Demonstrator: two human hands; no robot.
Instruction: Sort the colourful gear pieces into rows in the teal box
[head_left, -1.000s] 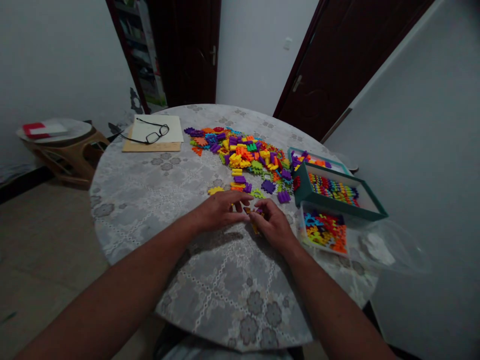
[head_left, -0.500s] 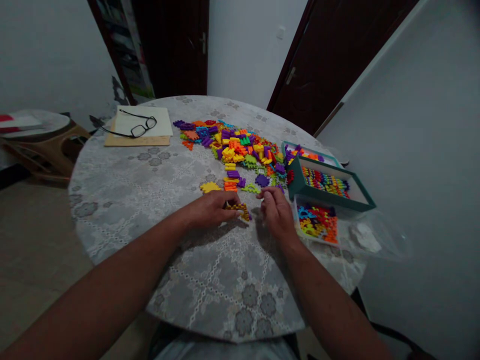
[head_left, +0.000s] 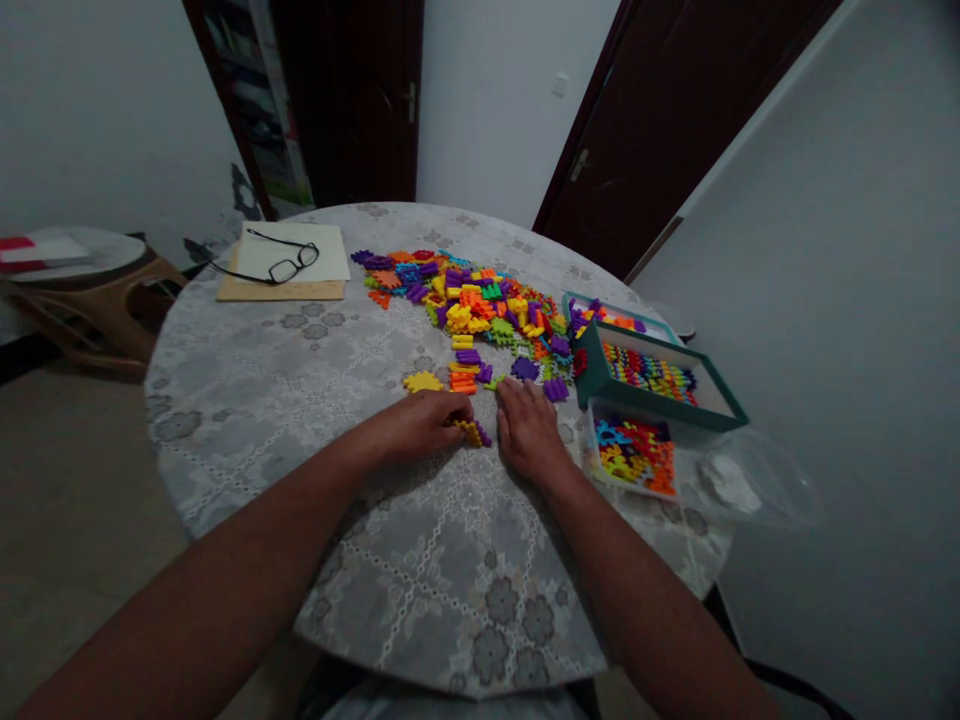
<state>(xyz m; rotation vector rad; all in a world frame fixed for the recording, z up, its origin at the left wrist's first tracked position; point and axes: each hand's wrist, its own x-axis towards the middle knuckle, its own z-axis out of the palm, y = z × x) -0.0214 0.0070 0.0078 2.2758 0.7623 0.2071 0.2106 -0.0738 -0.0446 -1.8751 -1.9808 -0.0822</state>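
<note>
My left hand [head_left: 420,422] rests on the round table [head_left: 315,400] with its fingers curled round a small joined cluster of yellow and purple toy pieces [head_left: 472,433]. My right hand [head_left: 527,430] lies just right of that cluster, fingers stretched forward toward the pile of colourful interlocking plastic pieces [head_left: 480,305]. A loose yellow piece [head_left: 422,381] lies just beyond my left hand. A purple piece [head_left: 556,390] sits by my right fingertips.
A teal box [head_left: 652,375] of sorted pieces and a clear tray [head_left: 630,450] of pieces stand to the right, beside a clear plastic bag [head_left: 750,485]. Glasses [head_left: 285,262] lie on papers at the far left. A wooden stool [head_left: 90,290] stands beyond the table.
My right hand has let go of the cluster and moved forward toward the pile, fingers stretching out. My left hand has kept the cluster and stayed in place.
</note>
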